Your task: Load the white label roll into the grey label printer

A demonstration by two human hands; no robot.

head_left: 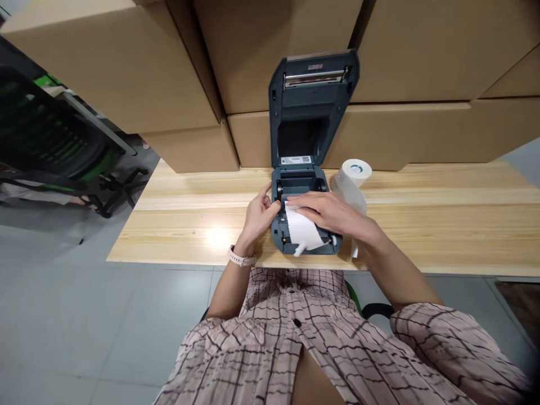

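Observation:
A dark grey label printer (pixel 295 175) stands on the wooden table with its lid (pixel 314 104) raised. White paper (pixel 302 229) lies over the front of its base, the near end curled at the front edge. My left hand (pixel 260 212) rests against the printer's left side, thumb on the rim and fingers curled round it. Fingers together, my right hand (pixel 327 211) lies over the base, its fingertips on the far end of the paper. Behind my right hand stands a white paper roll (pixel 356 171), a loose strip trailing down under my right forearm.
Large cardboard boxes (pixel 270 138) are stacked along the back of the wooden table (pixel 194 225), close behind the raised lid. At the left, beyond the table, is a dark office chair (pixel 50 129) with green parts.

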